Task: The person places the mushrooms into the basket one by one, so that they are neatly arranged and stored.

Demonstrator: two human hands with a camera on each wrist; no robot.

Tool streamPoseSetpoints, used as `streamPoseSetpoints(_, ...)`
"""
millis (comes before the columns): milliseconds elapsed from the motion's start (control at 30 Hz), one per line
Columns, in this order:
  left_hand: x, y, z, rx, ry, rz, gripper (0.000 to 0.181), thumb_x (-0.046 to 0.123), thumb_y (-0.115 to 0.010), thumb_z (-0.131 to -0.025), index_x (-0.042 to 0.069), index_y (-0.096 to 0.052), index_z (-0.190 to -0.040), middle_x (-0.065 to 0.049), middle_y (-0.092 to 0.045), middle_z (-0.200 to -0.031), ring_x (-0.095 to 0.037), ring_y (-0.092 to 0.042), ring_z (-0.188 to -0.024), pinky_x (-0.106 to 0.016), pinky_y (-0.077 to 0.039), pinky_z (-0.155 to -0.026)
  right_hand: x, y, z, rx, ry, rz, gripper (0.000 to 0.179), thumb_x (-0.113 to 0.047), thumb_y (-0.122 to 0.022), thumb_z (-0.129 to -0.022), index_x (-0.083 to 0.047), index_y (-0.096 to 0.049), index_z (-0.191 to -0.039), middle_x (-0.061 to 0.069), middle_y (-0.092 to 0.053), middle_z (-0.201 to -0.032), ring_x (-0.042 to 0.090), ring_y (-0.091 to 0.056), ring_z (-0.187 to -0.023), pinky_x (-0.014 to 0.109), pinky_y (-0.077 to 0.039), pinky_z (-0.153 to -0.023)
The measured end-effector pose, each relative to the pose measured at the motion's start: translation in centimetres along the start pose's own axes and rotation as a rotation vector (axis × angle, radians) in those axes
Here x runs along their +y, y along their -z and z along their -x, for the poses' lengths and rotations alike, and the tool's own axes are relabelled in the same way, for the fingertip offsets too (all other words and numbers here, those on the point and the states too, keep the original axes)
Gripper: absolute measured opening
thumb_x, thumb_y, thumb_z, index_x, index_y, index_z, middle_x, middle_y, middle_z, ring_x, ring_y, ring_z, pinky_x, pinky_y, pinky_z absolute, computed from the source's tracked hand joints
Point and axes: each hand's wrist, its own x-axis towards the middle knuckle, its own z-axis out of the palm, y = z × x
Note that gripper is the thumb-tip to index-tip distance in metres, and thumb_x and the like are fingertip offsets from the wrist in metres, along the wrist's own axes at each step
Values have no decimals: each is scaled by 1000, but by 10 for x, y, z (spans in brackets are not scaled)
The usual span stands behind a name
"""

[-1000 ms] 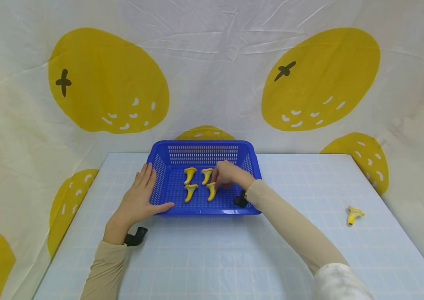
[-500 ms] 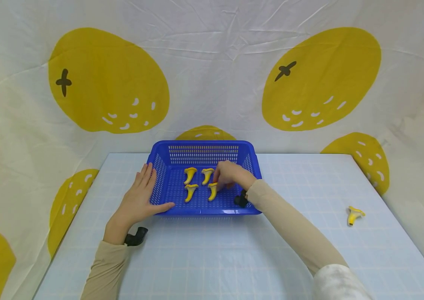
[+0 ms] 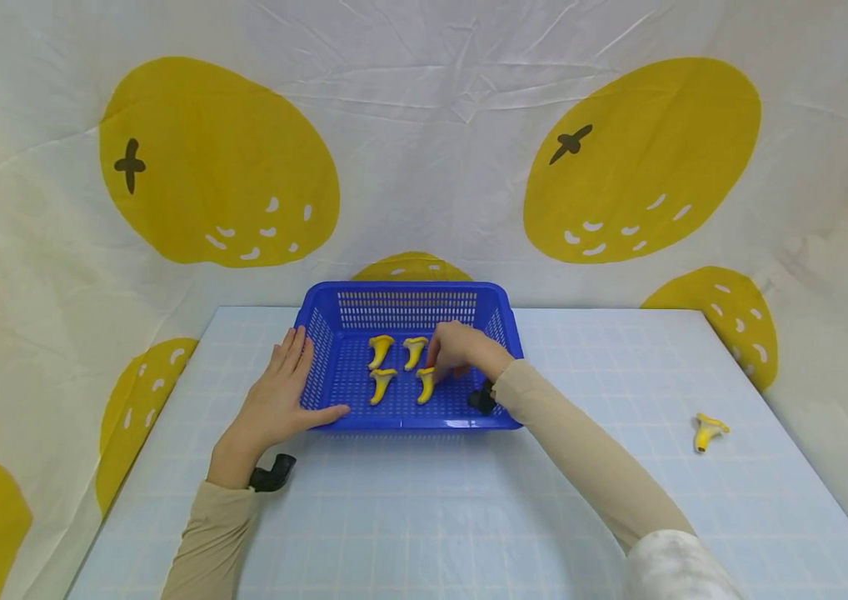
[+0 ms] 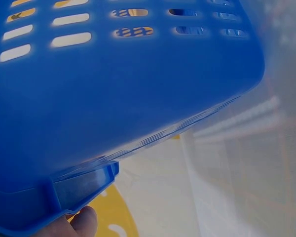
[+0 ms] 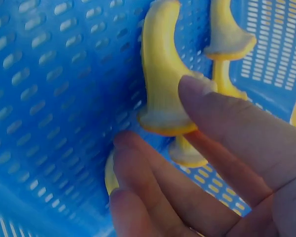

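Inside a blue plastic basket (image 3: 401, 423), several yellow toy mushrooms with flared caps lie in two rows. The right hand (image 3: 460, 346) reaches in and pinches the cap of the front right mushroom (image 3: 426, 387); in the right wrist view the thumb is on the near side of this mushroom (image 5: 160, 64), the index finger behind it. A yellow sliver (image 5: 109, 173) shows past the other fingers, mostly hidden. Along the basket's left side rests the left hand (image 3: 277, 400), fingers straight on the rim and thumb stretched over the front corner.
A single mushroom (image 3: 709, 432) lies on the pale checked table (image 3: 424, 525) at the right. Black wrist cameras sit at each wrist, the left one (image 3: 274, 473) close to the tabletop. A fruit-print cloth (image 3: 424, 167) hangs behind the table.
The front right mushroom and the right hand's fingers have shifted very slightly to the right. The left hand and the basket stay in place.
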Motion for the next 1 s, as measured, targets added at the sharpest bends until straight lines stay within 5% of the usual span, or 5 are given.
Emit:
streamPoseSetpoints(400, -1, -2, -1, 13, -19, -10, 127, 73, -67, -77, -9, -8, -154, -23, 4, -164, -36, 7, -151, -48, -1, -122, -1, 31, 22, 27, 56, -17, 23, -16, -82, -81, -8, -78, -102, 6, -72, -96, 30, -73, -78, 38, -60, -67)
streamPoseSetpoints(700, 1, 0, 0, 8, -14, -6, 126, 71, -66, -78, -10, -8, -154, -24, 4, -163, -35, 9, -151, -50, -2, -122, 26, 70, 60, 179, 167, -103, 24, -24, -70, -92, -4, -75, -105, 14, -73, -94, 30, -71, -73, 36, -60, -63)
streamPoseSetpoints(1000, 2, 0, 0, 11, -14, -3, 125, 71, -67, -79, -11, -8, -154, -24, 5, -163, -36, 8, -151, -51, -3, -122, 75, 91, 108, 409, 154, -168, 26, -27, -66, -96, -2, -74, -102, 14, -72, -85, 29, -67, -70, 35, -59, -63)
